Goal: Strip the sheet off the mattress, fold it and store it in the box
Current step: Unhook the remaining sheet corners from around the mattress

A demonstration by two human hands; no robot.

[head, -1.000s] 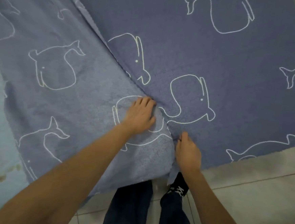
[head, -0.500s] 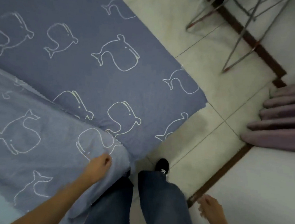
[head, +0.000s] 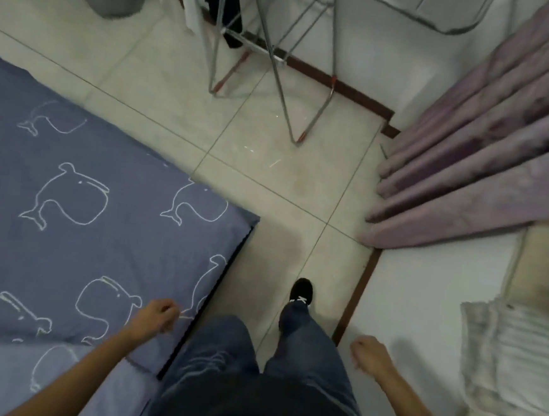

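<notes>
Lying spread flat at the left, the blue whale-print sheet (head: 68, 224) has a paler layer turned over it at the bottom edge. The left hand (head: 158, 317) hangs curled above the sheet near its corner; whether it pinches any cloth I cannot tell. The right hand (head: 370, 350), loosely curled, holds nothing, well below the purple curtain (head: 485, 142).

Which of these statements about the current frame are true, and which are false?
1. The left hand is above the whale-print sheet. True.
2. The right hand holds folded cloth. False: it holds nothing.
3. A purple curtain reaches the floor at right. True.
4. The drying rack stands on the whale-print sheet. False: it stands on the tiled floor.
</notes>
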